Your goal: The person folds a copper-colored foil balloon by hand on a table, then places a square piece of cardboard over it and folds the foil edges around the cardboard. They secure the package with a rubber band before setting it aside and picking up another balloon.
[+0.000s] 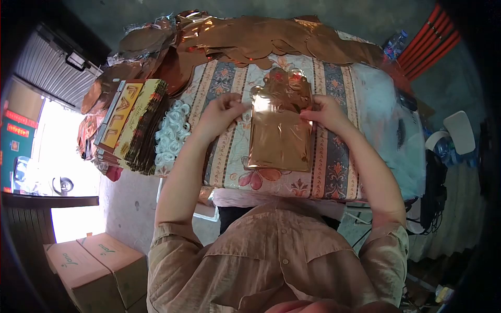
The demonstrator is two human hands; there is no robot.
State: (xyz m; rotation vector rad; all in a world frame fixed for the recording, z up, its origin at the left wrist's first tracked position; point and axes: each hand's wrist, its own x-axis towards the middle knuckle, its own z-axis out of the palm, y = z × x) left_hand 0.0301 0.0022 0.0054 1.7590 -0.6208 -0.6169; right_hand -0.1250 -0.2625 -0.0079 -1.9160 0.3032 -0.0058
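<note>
From where I stand, the flat, glossy gold foil piece with a scalloped top and red marks point(282, 141) lies in the middle of the bench point(222, 175), squarely in front of the seated person, probably so that both hands reach it equally well. Its straight end points towards the person's body, its scalloped end away.

The right hand point(329, 113) has its thumb over the foil's right edge and its fingers beside it, closed on that edge; this looks like a light grip to steady the slippery film without creasing it. The left hand point(222, 115) is at the opposite edge, thumb and forefinger curled near each other; I cannot tell whether they pinch the foil or only sit beside it.

The coils of white ribbon point(172, 130) lie just beyond the left forearm, next to the stacked yellow and brown printed packs reading "FALL" point(122, 117), seemingly for easy reach. Loose copper-coloured foil sheets with rounded edges point(261, 36) spread along the far side, perhaps to leave working room. To the right, a pile of clear plastic film point(373, 99) sits apart from the gold piece.
</note>
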